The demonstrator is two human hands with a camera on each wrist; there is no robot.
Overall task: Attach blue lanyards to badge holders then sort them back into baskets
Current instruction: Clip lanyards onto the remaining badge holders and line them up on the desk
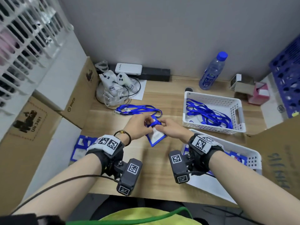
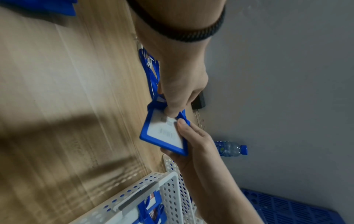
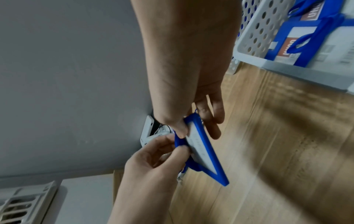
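Observation:
Above the middle of the wooden table both hands hold one blue badge holder (image 1: 156,138) with a white card in it. A blue lanyard (image 1: 154,123) is wound round its top, and the strap trails back to a loose heap (image 1: 138,108) on the table. My left hand (image 1: 146,123) pinches the strap at the holder's top edge (image 2: 170,111). My right hand (image 1: 159,126) grips the badge holder (image 3: 203,150), thumb on the card and fingers behind it (image 3: 193,125). The holder (image 2: 162,133) is tilted, its lower corner toward me.
A white basket (image 1: 237,101) of blue lanyards stands at the right. A nearer white basket (image 1: 254,154) holds badge holders. More badge holders (image 1: 80,147) lie at the table's left edge. A water bottle (image 1: 212,72), white controllers (image 1: 113,85), cardboard boxes (image 1: 78,95) and a blue crate (image 1: 289,78) ring the table.

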